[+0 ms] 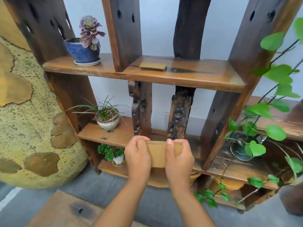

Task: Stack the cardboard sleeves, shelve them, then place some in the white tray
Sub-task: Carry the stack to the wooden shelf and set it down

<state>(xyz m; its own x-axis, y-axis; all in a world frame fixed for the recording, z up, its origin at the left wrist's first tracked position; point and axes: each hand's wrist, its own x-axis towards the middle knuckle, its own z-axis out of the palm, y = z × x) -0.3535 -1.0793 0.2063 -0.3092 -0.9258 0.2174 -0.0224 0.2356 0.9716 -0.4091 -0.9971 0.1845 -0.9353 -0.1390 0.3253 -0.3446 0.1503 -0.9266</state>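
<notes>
Your left hand (137,155) and right hand (178,158) together gripped a small stack of flattened cardboard sleeves (159,154), held in the air in front of the lower board of the wooden shelf unit (183,76). The stack stood roughly on edge, its broad face toward you and its long axis running left to right between your hands. The fingers of both hands were curled closed over its ends, the thumbs pressed on the near face and the fingertips wrapped over the top edge. A second pile of sleeves (153,66) lay flat on the upper board, well above your fingertips, its long axis also left to right. A blue pot (82,52) held a purple succulent (90,30), up and to the left of your fingers. A pale bowl-shaped pot (108,122) just above your left hand held a grassy plant (102,110). A small white pot (118,160) beside your left knuckles held leafy greenery.
</notes>
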